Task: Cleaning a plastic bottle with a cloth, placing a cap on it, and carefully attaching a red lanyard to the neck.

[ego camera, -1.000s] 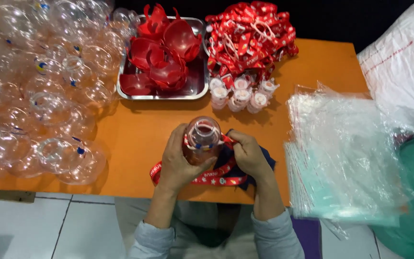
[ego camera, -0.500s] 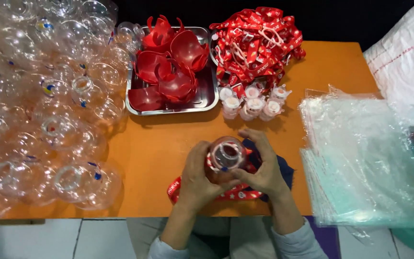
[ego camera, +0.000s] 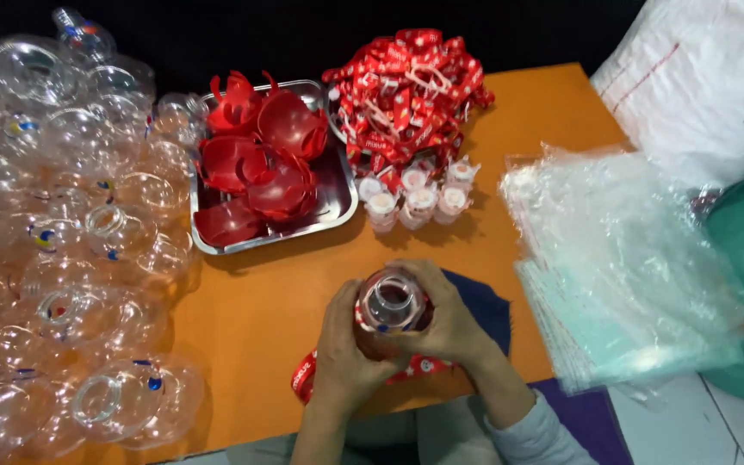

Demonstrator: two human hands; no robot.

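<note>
A: Head view: what are your hands doing?
B: Your left hand (ego camera: 344,357) and right hand (ego camera: 451,323) wrap tight around a clear bottle (ego camera: 389,308), mouth up, above the orange table's (ego camera: 260,319) near edge, over a red ribbon (ego camera: 307,376).
A: And beyond them?
B: A steel tray (ego camera: 337,202) of red caps (ego camera: 260,168), small white lids (ego camera: 415,198), a ribbon pile (ego camera: 406,90), clear bottles (ego camera: 71,241) left, plastic bags (ego camera: 622,267) right.
</note>
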